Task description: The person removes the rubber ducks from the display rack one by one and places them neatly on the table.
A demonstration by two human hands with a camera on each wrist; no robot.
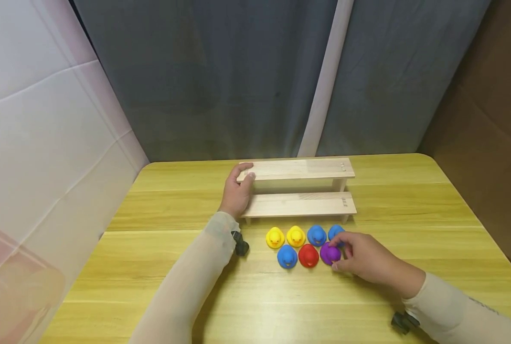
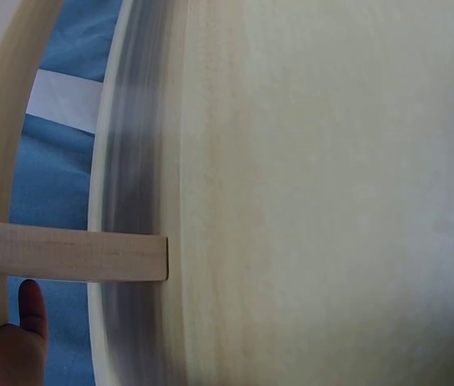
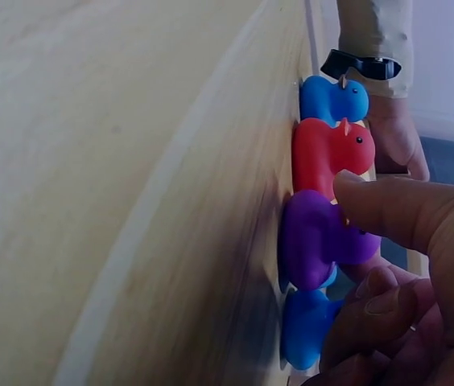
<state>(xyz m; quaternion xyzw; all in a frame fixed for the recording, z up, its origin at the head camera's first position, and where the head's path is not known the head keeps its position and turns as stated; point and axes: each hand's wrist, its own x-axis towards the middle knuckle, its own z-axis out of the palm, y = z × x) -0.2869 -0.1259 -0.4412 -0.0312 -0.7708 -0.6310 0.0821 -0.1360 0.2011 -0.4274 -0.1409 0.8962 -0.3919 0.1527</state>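
Two rows of small rubber ducks stand on the table. My right hand (image 1: 369, 260) is at the row's right end, thumb and fingers on either side of a purple duck (image 1: 329, 254), pinching it. A red duck (image 1: 309, 256) and a blue duck (image 1: 287, 257) stand to its left. Behind them are two yellow ducks, one the left yellow duck (image 1: 274, 238), and two blue ones; the rightmost blue duck (image 1: 336, 231) is partly covered by my fingers. My left hand (image 1: 237, 191) grips the left end of the upper board of a two-tier wooden stand (image 1: 298, 168).
The stand's lower board (image 1: 300, 204) lies just behind the ducks. A grey curtain (image 1: 221, 95) hangs beyond the table's back edge, with a white sheet (image 1: 58, 124) at left and a brown panel (image 1: 487, 114) at right. Wood-grained tabletop (image 1: 161, 210) surrounds everything.
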